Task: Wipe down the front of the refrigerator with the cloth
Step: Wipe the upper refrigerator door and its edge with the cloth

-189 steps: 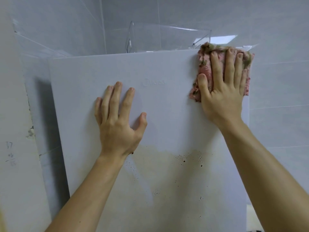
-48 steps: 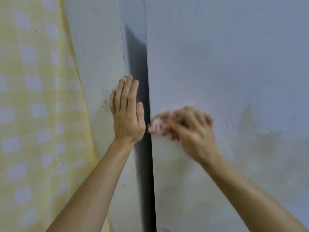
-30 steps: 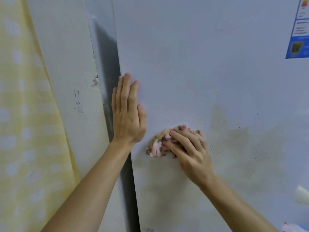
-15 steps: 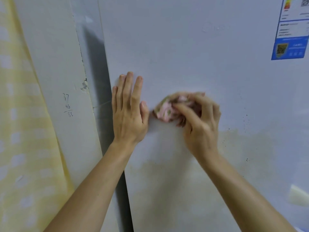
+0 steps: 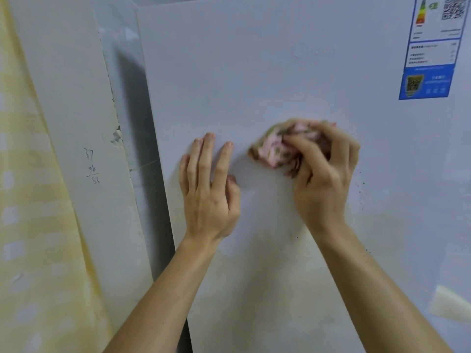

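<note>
Head view shows my two hands on the white refrigerator front (image 5: 254,72), which fills the middle and right of the frame. My right hand (image 5: 323,179) has its fingers curled round the cloth (image 5: 274,151), bunching it into a wad and pressing it against the door at centre frame. The wad is blurred, so I cannot tell exactly how much of it touches the panel. My left hand (image 5: 209,197) lies flat just left of the cloth, fingers straight and slightly spread, palm on the door, holding nothing.

I judge the cloth, a pink one with greenish mottling, to be soft and light. It will crumple to whatever shape I squeeze, so gripping it from behind with the whole hand seems best, leaving a loose face toward the door. The door looks smooth, hard and likely slippery, so the cloth should glide easily, and my flat hand braces me.

A yellowish stain (image 5: 267,289) spreads across the lower part of the door, and dark specks (image 5: 362,184) sit right of my right hand, so I judge the wiping far from done.

By count: one cloth, one refrigerator front, two hands, one energy label (image 5: 430,52) at upper right, one pale scrap (image 5: 448,304) at lower right, one yellow checked curtain (image 5: 25,200) along the left edge.
</note>
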Demonstrator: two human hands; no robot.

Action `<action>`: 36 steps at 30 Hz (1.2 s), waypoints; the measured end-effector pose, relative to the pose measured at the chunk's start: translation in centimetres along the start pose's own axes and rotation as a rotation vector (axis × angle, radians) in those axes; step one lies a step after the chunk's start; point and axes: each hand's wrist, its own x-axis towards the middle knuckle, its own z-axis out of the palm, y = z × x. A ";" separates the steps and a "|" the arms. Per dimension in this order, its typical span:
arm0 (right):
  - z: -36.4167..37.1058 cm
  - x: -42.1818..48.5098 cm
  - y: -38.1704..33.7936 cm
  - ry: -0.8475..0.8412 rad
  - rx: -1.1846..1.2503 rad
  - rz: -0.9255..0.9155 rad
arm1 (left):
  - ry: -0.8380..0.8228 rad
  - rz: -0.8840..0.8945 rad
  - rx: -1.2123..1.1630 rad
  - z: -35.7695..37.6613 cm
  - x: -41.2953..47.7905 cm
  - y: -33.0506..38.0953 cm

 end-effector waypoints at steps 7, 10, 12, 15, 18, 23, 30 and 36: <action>0.7 -3.9 -0.5 -0.005 -0.037 0.027 | 0.058 -0.014 0.017 0.7 -0.1 0.4; -1.2 -10.3 1.1 -0.127 -0.104 -0.087 | 0.078 -0.007 0.032 0.9 -0.2 0.2; -2.4 -12.9 2.3 -0.184 -0.127 -0.128 | 0.077 0.002 0.041 0.9 -0.2 0.1; -2.8 -12.1 3.0 -0.209 -0.123 -0.144 | 0.068 -0.005 0.035 0.8 -0.2 0.1; -2.6 -7.1 2.9 -0.105 -0.052 -0.083 | 0.068 -0.021 0.025 0.7 -0.2 0.5; -1.7 3.6 3.3 0.118 -0.033 0.045 | 0.072 0.000 0.008 0.9 0.0 1.8; -2.4 -1.8 4.2 0.056 -0.094 0.003 | 0.068 0.039 -0.023 1.5 1.0 3.8; -5.3 -9.8 6.7 -0.116 -0.171 -0.102 | 0.045 0.038 -0.034 2.1 0.7 5.1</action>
